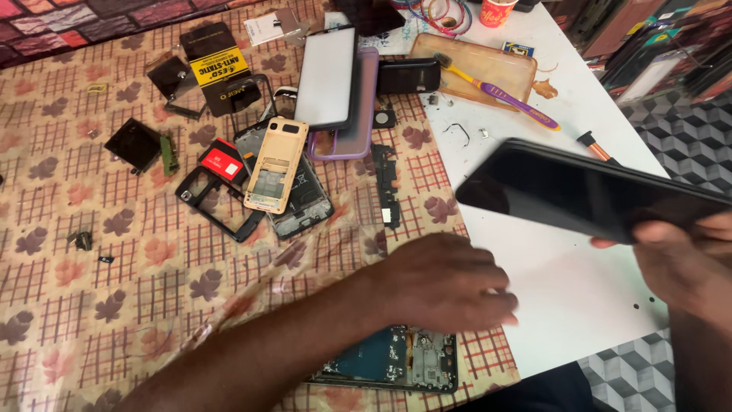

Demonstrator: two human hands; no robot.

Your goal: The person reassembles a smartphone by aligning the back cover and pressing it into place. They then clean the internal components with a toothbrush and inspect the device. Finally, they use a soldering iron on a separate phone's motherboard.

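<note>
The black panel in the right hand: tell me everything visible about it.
The black panel is a flat, glossy, dark rectangle with rounded corners, seemingly glass, showing faint reflections. It is raised above the white table, tilted, its far end pointing left. The right hand grips its near end, thumb beneath. Nothing else touches it.

A: Entry, body only. Both hands bare: left hand (450,282), right hand (682,263). No gloves, rings or watch visible.

B: Sleeves?

A: None in view; left forearm uncovered to the frame's near edge. Right forearm likewise bare. Left fingers blurred; nails cannot be judged.
</note>
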